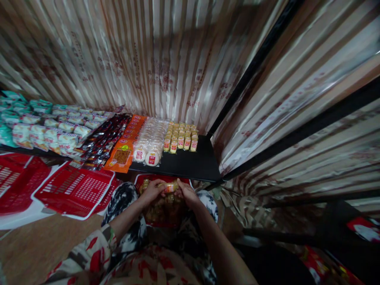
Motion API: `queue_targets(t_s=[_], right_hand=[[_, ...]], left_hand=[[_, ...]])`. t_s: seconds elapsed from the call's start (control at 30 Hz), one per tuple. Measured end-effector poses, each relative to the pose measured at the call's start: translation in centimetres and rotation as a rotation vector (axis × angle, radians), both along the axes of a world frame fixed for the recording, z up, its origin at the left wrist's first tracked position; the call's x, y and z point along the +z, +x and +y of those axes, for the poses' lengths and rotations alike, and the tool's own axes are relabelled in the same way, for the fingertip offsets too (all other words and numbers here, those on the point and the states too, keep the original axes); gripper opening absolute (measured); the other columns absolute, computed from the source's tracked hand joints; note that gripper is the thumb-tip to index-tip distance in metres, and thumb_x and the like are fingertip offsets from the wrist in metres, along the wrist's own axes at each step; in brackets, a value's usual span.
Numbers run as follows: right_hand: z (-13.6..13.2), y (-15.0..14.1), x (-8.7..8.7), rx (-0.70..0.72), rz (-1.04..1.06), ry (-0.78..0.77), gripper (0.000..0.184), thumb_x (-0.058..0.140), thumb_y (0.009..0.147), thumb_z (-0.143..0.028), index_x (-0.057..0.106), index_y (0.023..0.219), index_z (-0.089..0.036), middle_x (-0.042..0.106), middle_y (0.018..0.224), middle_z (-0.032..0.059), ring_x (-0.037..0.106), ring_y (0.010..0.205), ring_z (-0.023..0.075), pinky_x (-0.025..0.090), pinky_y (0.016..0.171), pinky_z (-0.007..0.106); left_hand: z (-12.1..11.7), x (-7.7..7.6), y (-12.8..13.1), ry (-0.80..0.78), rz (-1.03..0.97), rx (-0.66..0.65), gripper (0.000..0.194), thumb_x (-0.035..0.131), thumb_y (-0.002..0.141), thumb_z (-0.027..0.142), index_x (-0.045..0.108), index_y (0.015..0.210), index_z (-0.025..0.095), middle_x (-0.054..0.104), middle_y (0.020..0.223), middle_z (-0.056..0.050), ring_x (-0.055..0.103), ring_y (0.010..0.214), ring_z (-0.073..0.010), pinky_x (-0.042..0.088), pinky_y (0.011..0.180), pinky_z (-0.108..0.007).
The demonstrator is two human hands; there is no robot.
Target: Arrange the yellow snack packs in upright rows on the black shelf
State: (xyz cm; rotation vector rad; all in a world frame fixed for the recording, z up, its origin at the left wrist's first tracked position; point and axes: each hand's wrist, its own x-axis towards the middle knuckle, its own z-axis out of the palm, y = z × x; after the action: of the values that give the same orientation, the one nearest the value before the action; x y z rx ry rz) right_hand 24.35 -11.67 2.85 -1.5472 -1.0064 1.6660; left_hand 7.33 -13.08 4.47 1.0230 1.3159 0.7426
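Observation:
My left hand (153, 191) and my right hand (186, 193) are both closed around a small yellow snack packet (168, 186), held between them above a red basket (142, 179) with more yellow packets inside. Just beyond stands a black shelf (196, 162). On it are rows of matching yellow packets (181, 138), white round packets (150, 142), orange packs (124, 152) and dark red-black packs (101, 142).
Teal and white snack packs (38, 126) fill the shelf's left part. Empty red baskets (74, 190) lie on the floor at left. A striped curtain (166, 59) hangs behind the shelf, and black frame bars (297, 134) run along the right.

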Motion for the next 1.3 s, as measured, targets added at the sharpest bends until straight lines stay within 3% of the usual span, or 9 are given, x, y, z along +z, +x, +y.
queue_targets(t_s=[0.17,0.27,0.4,0.53,0.63,0.73,0.87,1.0,1.3], right_hand=[[0.4,-0.3,1.2,-0.104,0.203,0.154,0.041,0.053,0.075,-0.059,0.057,0.082,-0.019,0.063,0.069,0.0031,0.059,0.055,0.0116,0.041,0.045,0.020],[0.8,-0.6,1.4,-0.117,0.183,0.243,0.041,0.059,0.072,-0.056,0.057,0.091,-0.019,0.064,0.074,0.0038,0.060,0.061,0.0134,0.045,0.052,0.022],[1.4,-0.6,0.9,-0.154,0.170,0.315,0.039,0.067,0.065,-0.048,0.055,0.088,-0.019,0.066,0.080,0.0032,0.061,0.068,0.0141,0.049,0.062,0.024],[2.4,0.1,1.0,-0.183,0.116,0.385,0.035,0.066,0.065,-0.042,0.054,0.090,-0.021,0.066,0.085,0.0034,0.062,0.078,0.0155,0.050,0.073,0.027],[3.6,1.0,1.2,-0.202,0.057,0.426,0.035,0.063,0.066,-0.038,0.054,0.094,-0.020,0.065,0.086,0.0032,0.062,0.078,0.0151,0.050,0.073,0.027],[5.3,2.0,1.1,-0.243,-0.008,0.483,0.047,0.063,0.066,-0.034,0.050,0.108,-0.020,0.065,0.090,0.0032,0.060,0.077,0.0139,0.050,0.072,0.027],[8.0,3.0,0.3,-0.317,-0.182,0.531,0.046,0.061,0.067,-0.036,0.049,0.107,-0.019,0.062,0.089,0.0038,0.059,0.075,0.0142,0.049,0.068,0.027],[10.8,3.6,-0.1,-0.352,-0.351,0.540,0.039,0.057,0.069,-0.037,0.049,0.103,-0.019,0.061,0.090,0.0038,0.058,0.072,0.0136,0.049,0.067,0.026],[15.5,3.7,0.2,-0.247,-0.643,0.548,0.033,0.055,0.069,-0.032,0.055,0.100,-0.021,0.063,0.085,0.0007,0.057,0.069,0.0137,0.046,0.069,0.027]], left_hand=[[0.7,-0.1,1.5,-0.022,-0.203,0.160,0.036,0.058,0.075,0.041,0.060,0.097,0.014,0.067,0.079,-0.004,0.062,0.062,-0.0115,0.036,0.041,-0.016],[1.3,-0.6,3.0,-0.044,-0.325,0.255,0.041,0.058,0.074,0.046,0.060,0.101,0.014,0.067,0.083,-0.004,0.060,0.063,-0.0107,0.038,0.043,-0.016],[2.1,-0.9,4.9,-0.030,-0.341,0.275,0.048,0.057,0.075,0.051,0.059,0.106,0.014,0.067,0.085,-0.005,0.059,0.062,-0.0103,0.041,0.047,-0.017],[3.3,-0.6,6.0,0.080,-0.171,0.240,0.043,0.049,0.082,0.046,0.059,0.109,0.014,0.066,0.089,-0.006,0.061,0.073,-0.0132,0.048,0.061,-0.021],[4.8,-0.2,6.3,0.253,0.160,0.212,0.032,0.051,0.082,0.037,0.064,0.102,0.016,0.064,0.095,-0.007,0.060,0.086,-0.0155,0.049,0.078,-0.026],[6.5,0.1,6.7,0.373,0.393,0.131,0.028,0.050,0.082,0.030,0.064,0.103,0.017,0.060,0.095,-0.007,0.058,0.087,-0.0156,0.048,0.084,-0.029],[8.2,0.4,7.8,0.425,0.469,0.110,0.039,0.044,0.083,0.022,0.052,0.120,0.013,0.054,0.108,-0.010,0.058,0.084,-0.0134,0.048,0.086,-0.028],[9.1,0.5,9.1,0.487,0.528,0.059,0.044,0.041,0.081,0.014,0.047,0.125,0.014,0.048,0.122,-0.011,0.053,0.107,-0.0167,0.041,0.099,-0.029],[12.2,-0.6,10.1,0.486,0.669,-0.098,0.056,0.039,0.075,0.005,0.042,0.131,0.008,0.042,0.138,-0.012,0.037,0.128,-0.0201,0.027,0.111,-0.028]])
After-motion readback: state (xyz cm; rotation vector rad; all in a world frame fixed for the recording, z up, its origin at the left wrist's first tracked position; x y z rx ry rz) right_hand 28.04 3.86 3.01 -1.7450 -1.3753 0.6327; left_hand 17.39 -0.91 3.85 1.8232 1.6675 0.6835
